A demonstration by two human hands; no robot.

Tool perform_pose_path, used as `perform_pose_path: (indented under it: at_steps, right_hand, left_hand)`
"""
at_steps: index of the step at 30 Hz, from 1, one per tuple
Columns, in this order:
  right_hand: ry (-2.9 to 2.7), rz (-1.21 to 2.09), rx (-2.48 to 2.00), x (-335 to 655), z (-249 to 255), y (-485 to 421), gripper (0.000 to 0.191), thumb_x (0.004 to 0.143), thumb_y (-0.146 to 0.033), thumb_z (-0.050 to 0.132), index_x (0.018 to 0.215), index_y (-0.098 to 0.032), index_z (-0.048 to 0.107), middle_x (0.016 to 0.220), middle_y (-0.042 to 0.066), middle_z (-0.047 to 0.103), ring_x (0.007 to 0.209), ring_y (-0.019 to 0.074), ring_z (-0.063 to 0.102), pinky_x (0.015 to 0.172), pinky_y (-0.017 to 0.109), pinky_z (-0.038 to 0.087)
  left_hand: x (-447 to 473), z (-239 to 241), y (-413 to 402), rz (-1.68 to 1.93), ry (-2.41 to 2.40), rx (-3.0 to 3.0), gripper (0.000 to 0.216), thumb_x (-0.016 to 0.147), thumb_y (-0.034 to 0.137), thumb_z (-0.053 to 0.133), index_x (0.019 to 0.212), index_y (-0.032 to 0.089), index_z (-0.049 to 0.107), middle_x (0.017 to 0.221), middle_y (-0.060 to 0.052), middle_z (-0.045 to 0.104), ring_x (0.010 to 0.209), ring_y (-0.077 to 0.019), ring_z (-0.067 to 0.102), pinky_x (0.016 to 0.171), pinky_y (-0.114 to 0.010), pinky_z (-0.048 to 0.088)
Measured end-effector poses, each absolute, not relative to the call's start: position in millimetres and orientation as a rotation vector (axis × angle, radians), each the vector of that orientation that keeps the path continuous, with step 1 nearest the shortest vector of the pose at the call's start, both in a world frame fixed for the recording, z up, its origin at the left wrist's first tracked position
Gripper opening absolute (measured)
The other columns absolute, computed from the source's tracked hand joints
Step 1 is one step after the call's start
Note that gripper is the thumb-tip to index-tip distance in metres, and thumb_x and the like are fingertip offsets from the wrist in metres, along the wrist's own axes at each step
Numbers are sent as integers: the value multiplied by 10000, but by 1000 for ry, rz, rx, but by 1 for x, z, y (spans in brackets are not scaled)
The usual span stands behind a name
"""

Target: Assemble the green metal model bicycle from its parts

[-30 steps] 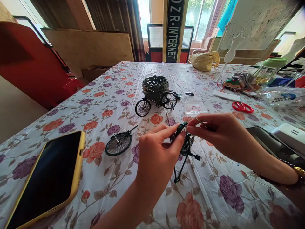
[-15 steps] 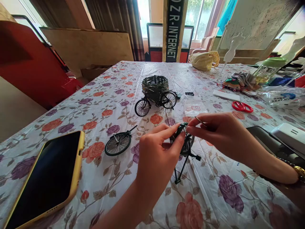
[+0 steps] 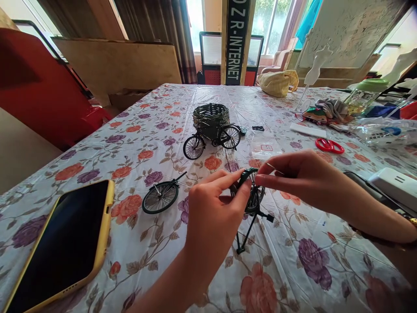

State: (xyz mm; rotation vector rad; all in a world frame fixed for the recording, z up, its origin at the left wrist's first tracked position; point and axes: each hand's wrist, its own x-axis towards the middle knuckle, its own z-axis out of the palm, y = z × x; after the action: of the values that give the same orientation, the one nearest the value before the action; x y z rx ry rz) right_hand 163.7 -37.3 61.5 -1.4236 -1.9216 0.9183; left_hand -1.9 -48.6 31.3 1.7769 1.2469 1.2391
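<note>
While the floral tablecloth (image 3: 130,243) spreads beneath, the left hand (image 3: 213,208) pinches the model bicycle's rear section (image 3: 256,200) by its upper curved edge; the right hand (image 3: 302,174) is at that edge, its grip undeterminable. Section judged light, stiff, fragile inside: best held by the outer edge. Smaller front-wheel piece (image 3: 160,196) lies apart, leftward.

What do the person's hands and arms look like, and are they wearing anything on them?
The left hand and right hand are bare, with no gloves. No sleeves show on the forearms. The right wrist wears something dark, like a bracelet, with gold-coloured bits. Nothing shows on the left forearm.
</note>
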Motion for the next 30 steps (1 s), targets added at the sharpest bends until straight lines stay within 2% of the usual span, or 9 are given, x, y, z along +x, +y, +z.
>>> perform_pose_path:
  at_steps: [3, 6, 10, 17, 20, 22, 26, 30]
  right_hand:
    - [-1919, 949, -1367, 164, 63, -38, 188, 746, -356, 574, 743, -174, 623, 570, -33, 490, 484, 45, 352, 402, 191, 258]
    - [-1908, 963, -1332, 162, 64, -38, 208, 776, -369, 535, 776, -171, 600, 670, 8, 576, 529, 63, 419, 437, 213, 297]
    - [-1947, 913, -1320, 162, 61, -36, 227, 782, -391, 520, 733, -173, 561, 619, -8, 528, 537, 68, 422, 461, 223, 311]
    - [-1888, 869, -1425, 166, 53, -29, 265, 802, -452, 469, 774, -194, 525, 481, -49, 468, 415, 50, 333, 380, 215, 242]
    - [-1800, 908, -1425, 169, 50, -26, 258, 791, -441, 493, 728, -196, 548, 508, -37, 435, 446, 58, 353, 395, 218, 259]
    - [-1736, 968, -1392, 169, 49, -25, 233, 788, -413, 508, 732, -195, 566, 561, -16, 466, 486, 66, 388, 417, 221, 288]
    - [-1651, 1153, -1328, 166, 50, -27, 162, 773, -344, 540, 807, -192, 584, 662, 2, 531, 561, 73, 442, 489, 223, 347]
    - [-1633, 1259, -1262, 160, 51, -30, 138, 796, -302, 517, 852, -177, 529, 645, -17, 500, 566, 63, 432, 505, 217, 343]
  left_hand:
    - [-3, 33, -48, 1198, 1257, 1733, 202, 750, 279, 567, 884, 185, 685, 743, -11, 613, 562, -78, 510, 412, -130, 390]
    - [-3, 33, -47, 1180, 1283, 1684, 202, 745, 289, 571, 877, 191, 688, 767, -22, 646, 646, -113, 558, 494, -162, 427]
    - [-3, 32, -45, 1120, 1286, 1557, 197, 743, 304, 575, 867, 198, 685, 806, -20, 679, 716, -135, 589, 621, -212, 448]
    - [-4, 26, -40, 960, 1238, 1206, 297, 726, 367, 580, 941, 178, 660, 773, -54, 684, 632, -141, 596, 587, -255, 473]
    - [-4, 23, -39, 949, 1285, 1147, 329, 704, 379, 600, 964, 184, 652, 795, -69, 684, 658, -168, 614, 595, -284, 484]
    - [-5, 21, -38, 959, 1264, 1152, 330, 705, 383, 598, 961, 181, 652, 799, -72, 683, 667, -177, 621, 601, -293, 488]
    - [-5, 19, -37, 1015, 1230, 1160, 309, 708, 388, 596, 928, 180, 657, 818, -74, 686, 673, -184, 628, 588, -287, 490]
    - [-3, 21, -38, 1092, 1221, 1150, 302, 698, 364, 614, 937, 186, 659, 815, -61, 689, 680, -168, 621, 596, -268, 487]
